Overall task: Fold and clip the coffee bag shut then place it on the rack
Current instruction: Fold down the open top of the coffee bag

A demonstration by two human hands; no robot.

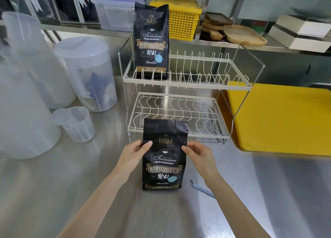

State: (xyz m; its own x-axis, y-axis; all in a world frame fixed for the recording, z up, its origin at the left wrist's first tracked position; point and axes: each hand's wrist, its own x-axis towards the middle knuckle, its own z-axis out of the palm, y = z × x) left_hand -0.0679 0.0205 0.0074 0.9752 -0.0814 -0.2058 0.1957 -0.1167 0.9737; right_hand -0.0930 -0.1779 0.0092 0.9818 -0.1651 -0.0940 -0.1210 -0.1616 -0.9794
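Coffee bag (pixel 163 157) stands upright on the steel counter (pixel 71 175), just in front of the two-tier wire rack (pixel 179 87), top not folded yet. Left hand (pixel 133 154) pinches the bag's left edge near the logo, thumb on the front face; right hand (pixel 198 156) does the same on the right edge. Both grips sit high, probably so the bag stays upright and the upper panel can be creased down (a fold needs both sides held level). Fingers behind the bag are hidden, so can't tell how far they wrap. Top panel already shows a curved wrinkle at about 1 o'clock from the logo; whether the mouth is open or pressed flat is not readable from this side. Blue clip (pixel 202 188) lies flat on the counter at roughly 4 o'clock from the bag, close to the right forearm, handy for a pickup once the fold is made; its far end is partly cut off by the arm. Second bag (pixel 151 42) of the same brand stands on the rack's upper tier at 12 o'clock, left end; can't make out any clip on it. Rest of the upper tier and lower tier are free. Yellow board (pixel 283 117) at 2 o'clock, translucent jugs (pixel 86 73) at 10 o'clock, contents blurry.
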